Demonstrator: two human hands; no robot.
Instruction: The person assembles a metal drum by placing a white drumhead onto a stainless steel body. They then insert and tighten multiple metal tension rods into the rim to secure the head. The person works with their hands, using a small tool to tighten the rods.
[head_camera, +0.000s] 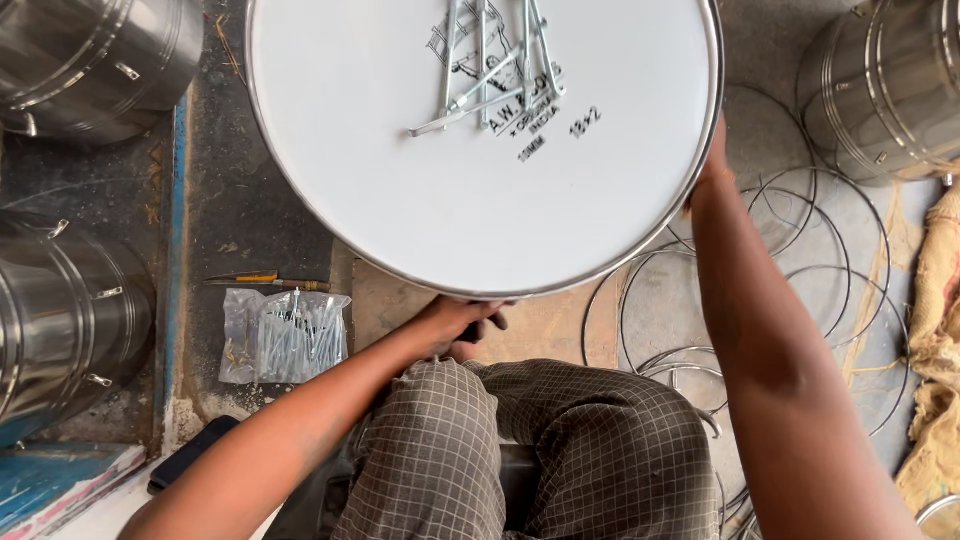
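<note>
Gripped drum (420, 180) at near rim with left hand (455, 322), fingers curled under; right hand (712, 165) pressed on far-right rim, grip mostly hidden. Best kept level so loose metal rods (490, 65) on drumhead stayed put. Plastic bag (285, 335) on floor held screws.

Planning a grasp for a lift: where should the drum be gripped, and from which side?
Grip the drum at its metal rim, from opposite edges: the left hand at the near edge, the right hand at the far-right edge. The white head is flat and smooth, with loose metal rods lying on it.
</note>
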